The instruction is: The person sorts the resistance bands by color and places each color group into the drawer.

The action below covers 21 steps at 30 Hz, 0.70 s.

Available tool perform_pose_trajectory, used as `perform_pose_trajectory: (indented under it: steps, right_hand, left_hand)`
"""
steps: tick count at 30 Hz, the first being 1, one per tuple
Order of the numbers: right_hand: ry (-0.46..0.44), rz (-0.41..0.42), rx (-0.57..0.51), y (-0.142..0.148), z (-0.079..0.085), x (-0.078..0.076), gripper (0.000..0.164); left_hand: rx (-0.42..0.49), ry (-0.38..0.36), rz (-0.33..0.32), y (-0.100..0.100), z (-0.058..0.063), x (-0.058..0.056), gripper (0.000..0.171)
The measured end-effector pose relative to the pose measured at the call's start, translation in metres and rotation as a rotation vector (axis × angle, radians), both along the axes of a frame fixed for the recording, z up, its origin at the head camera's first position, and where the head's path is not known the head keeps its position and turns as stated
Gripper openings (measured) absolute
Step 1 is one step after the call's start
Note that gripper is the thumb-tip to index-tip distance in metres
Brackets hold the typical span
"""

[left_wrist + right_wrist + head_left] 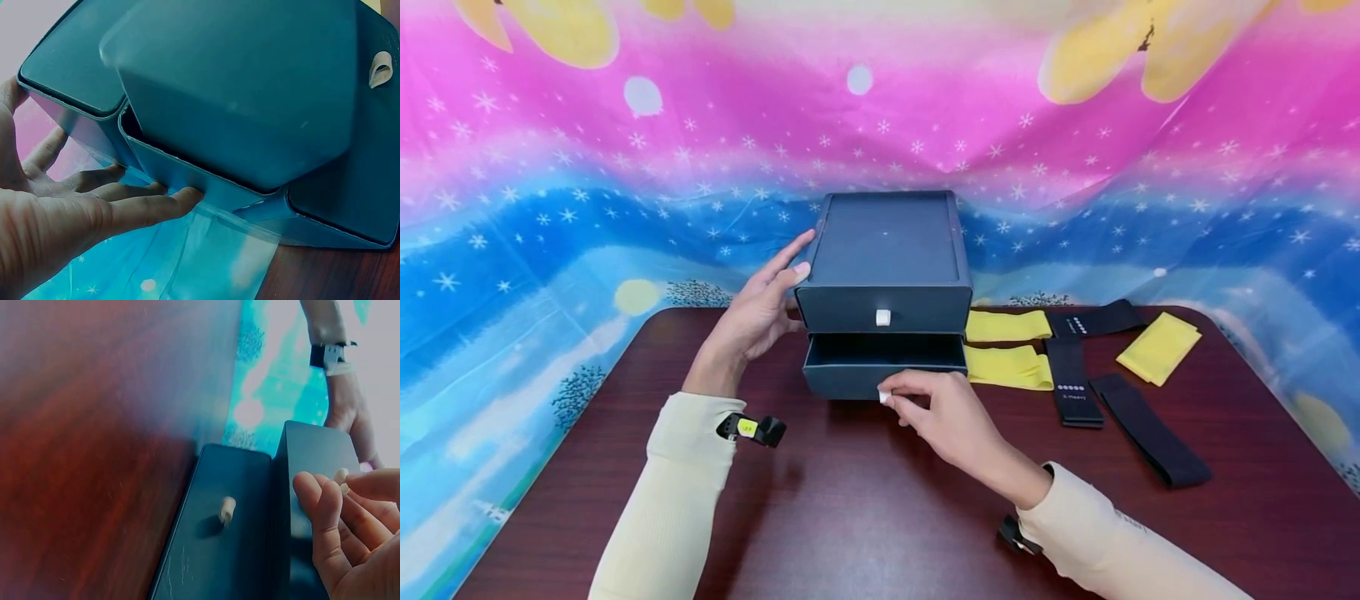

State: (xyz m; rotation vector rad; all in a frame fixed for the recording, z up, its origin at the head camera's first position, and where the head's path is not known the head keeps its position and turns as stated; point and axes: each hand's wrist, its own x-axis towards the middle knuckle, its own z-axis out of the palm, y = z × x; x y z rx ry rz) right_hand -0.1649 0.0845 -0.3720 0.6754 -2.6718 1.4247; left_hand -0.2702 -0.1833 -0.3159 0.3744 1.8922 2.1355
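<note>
A dark grey two-drawer box [887, 242] stands near the back of the table, its lower drawer [842, 381] pulled partly out. My right hand [951, 417] pinches the small white pull tab [883, 397] on that drawer's front between thumb and fingertips; the right wrist view shows the pinched tab [341, 477] too. On the upper drawer, which is closed, another white tab [883, 317] sticks out. My left hand [752, 317] rests against the box's left side, fingers stretched along the wall [181, 181] in the left wrist view and the thumb at the top edge.
Right of the box lie yellow bands [1011, 367], black bands with white print [1071, 383], a plain black band [1150, 429] and a folded yellow piece [1159, 348]. A colourful patterned cloth [880, 142] hangs behind the dark red-brown table [850, 500].
</note>
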Motion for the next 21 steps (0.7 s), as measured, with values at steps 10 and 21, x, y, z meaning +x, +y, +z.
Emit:
perform_pose_trajectory:
  steps: [10, 21]
  right_hand:
    - [-0.039, 0.044, -0.034, 0.003, 0.000, 0.031, 0.016]
    - [-0.089, 0.062, -0.051, 0.005, 0.002, 0.049, 0.016]
  left_hand:
    - [0.008, 0.003, -0.001, 0.000, -0.001, 0.000, 0.057]
    - [0.008, 0.003, 0.001, 0.001, 0.000, 0.000, 0.057]
